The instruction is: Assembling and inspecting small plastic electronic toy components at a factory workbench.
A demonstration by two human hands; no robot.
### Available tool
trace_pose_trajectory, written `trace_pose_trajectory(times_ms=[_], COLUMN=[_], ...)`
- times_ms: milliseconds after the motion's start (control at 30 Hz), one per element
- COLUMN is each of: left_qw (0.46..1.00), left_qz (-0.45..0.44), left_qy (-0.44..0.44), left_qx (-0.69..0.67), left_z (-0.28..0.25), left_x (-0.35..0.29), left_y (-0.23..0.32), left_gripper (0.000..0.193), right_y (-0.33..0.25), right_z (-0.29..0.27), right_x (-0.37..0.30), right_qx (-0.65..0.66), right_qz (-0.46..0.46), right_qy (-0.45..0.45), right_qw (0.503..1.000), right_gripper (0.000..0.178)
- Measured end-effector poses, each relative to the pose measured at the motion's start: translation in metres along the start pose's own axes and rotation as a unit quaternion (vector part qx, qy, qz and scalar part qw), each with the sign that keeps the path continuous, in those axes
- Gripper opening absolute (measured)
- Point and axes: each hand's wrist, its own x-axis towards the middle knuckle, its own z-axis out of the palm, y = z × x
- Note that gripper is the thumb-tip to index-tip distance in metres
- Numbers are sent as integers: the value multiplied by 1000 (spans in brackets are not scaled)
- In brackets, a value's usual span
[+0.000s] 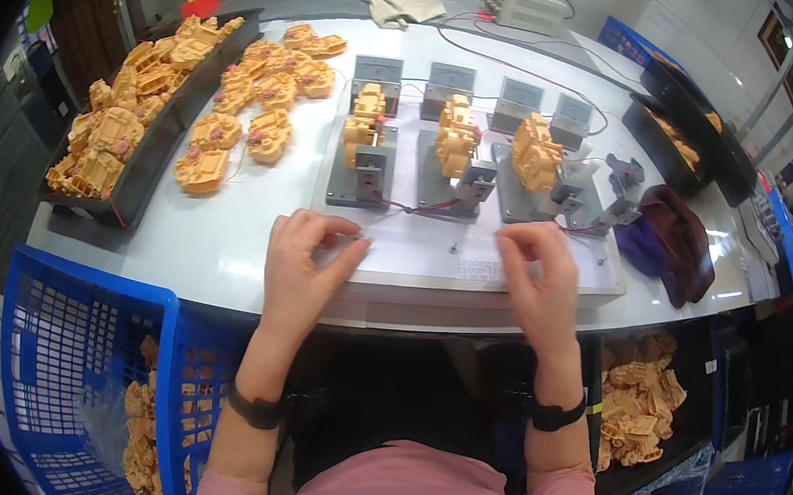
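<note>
My left hand (302, 256) is at the front left of a white board (414, 261), thumb and forefinger drawn together; whatever is between them is too small to make out. Near the right part of the board, my right hand (546, 279) has its fingers curled in a similar pinch, and its fingertips hide what they touch. A small metal switch (454, 248) stands on the board between the hands. Behind them, yellow plastic gear housings sit upright in grey test fixtures: a left housing (364, 127), a middle housing (456, 137) and a right housing (535, 154).
Panel meters (378, 71) stand behind the fixtures, joined by wires. Loose yellow housings (279, 78) lie left, beside a full black tray (146, 175). A dark cloth (675, 245) lies right. A blue crate (100, 277) stands below left. At the back is a power supply (529, 8).
</note>
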Motion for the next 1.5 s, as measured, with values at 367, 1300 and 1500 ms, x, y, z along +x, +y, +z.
trace_pose_trajectory(times_ms=[367, 1300, 1500], left_qw=[1000, 998, 998], left_qz=[-6, -41, -59], left_qy=[-6, -42, -17], left_qx=[-21, -34, -27], left_z=[5, 11, 1], left_x=[-1, 0, -4], left_y=[1, -17, -17], left_gripper=[14, 13, 13], right_y=[40, 28, 25], right_z=[-61, 35, 41], right_x=[-7, -2, 1], right_qx=[-89, -102, -49], right_qz=[62, -127, -145], right_qy=[-94, -7, -34], right_qw=[990, 987, 988], right_gripper=[14, 13, 12])
